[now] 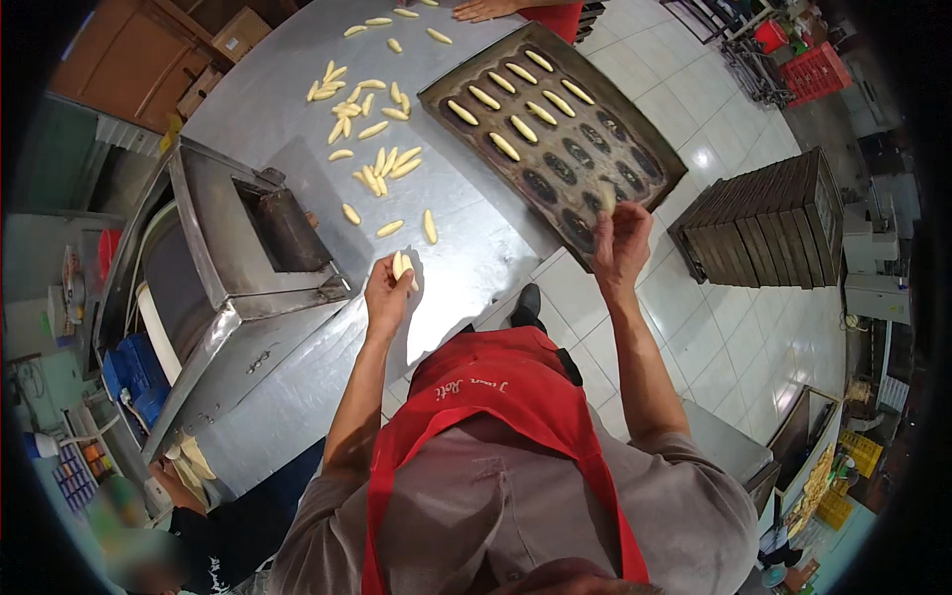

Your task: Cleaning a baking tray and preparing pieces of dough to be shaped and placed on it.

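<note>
My left hand [388, 296] is closed round a couple of pale, finger-shaped dough pieces [402, 266], held low over the metal table's near edge. My right hand [624, 245] pinches one pale dough piece [607, 196], slightly blurred, above the near corner of a dark baking tray [620, 107]. Oval hollows cover the tray. Those toward its far side each carry a dough piece [524, 128], while several nearer ones, such as the hollow [538, 185], are bare. Many more dough pieces [382, 169] lie scattered and in loose clusters on the table, left of the tray.
A metal machine [228, 248] stands on the steel table [268, 129] to the left. At the far edge rests another person's hand [486, 9]; a second person's hand [178, 486] is lower left. Stacked dark trays [764, 223] stand on the tiled floor at right, beyond them a red crate [815, 74].
</note>
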Tool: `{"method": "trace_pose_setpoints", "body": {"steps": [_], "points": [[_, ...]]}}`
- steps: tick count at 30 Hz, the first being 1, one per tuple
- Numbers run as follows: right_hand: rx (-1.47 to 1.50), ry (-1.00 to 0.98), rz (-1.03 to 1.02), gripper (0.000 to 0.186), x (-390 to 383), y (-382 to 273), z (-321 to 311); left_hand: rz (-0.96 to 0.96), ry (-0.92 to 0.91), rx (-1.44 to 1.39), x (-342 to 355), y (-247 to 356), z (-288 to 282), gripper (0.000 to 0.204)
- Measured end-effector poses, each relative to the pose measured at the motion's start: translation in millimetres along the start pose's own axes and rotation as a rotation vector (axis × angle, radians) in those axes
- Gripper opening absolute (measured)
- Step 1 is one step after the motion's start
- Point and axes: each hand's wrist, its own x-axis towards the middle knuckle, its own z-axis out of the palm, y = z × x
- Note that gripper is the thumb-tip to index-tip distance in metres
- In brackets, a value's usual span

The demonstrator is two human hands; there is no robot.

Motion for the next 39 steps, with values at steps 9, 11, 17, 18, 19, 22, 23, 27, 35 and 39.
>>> {"method": "trace_pose_setpoints", "body": {"steps": [9,11,17,18,19,22,23,27,35,39], "points": [[-0.089,-0.901,0.204,0.040,-22.3,-45.0,44.3,-0.116,-0.197,-0.404,-24.0,42.0,107.8,0.026],[0.020,-1.044,0.281,0.039,-42.9,-27.1,62.2,0.032,-0.106,-0.141,-29.6,37.9,116.1,0.024],[-0.532,-0.952,-0.456,0.065,-90.4,7.5,38.0,0.482,0.113,0.804,-108.2,9.0,18.4,0.046],[-0.529,-0.962,-0.460,0.065,-91.3,6.0,44.4,0.473,0.120,0.802,-109.1,-8.1,17.4,0.046],[-0.566,-0.963,-0.526,0.073,-89.7,6.9,56.3,0.513,0.140,0.873,-109.5,-12.0,24.5,0.056],[-0.734,-0.911,-0.660,0.090,-60.2,14.3,120.5,0.539,0.206,1.063,-52.9,-3.1,35.4,0.079],[-0.697,-0.867,-0.625,0.088,-37.9,14.4,145.8,0.597,0.255,1.125,-22.7,7.6,35.9,0.079],[-0.579,-0.751,-0.572,0.087,-9.6,18.6,175.4,0.644,0.350,1.192,19.9,31.6,40.7,0.078],[-0.346,-0.880,-0.368,0.057,-56.6,33.2,56.0,0.640,0.014,0.846,-103.9,-32.4,-3.2,0.033],[-0.352,-0.751,-0.298,0.024,-33.7,19.7,40.3,0.378,0.140,0.389,-77.3,23.7,36.1,0.025]]}}
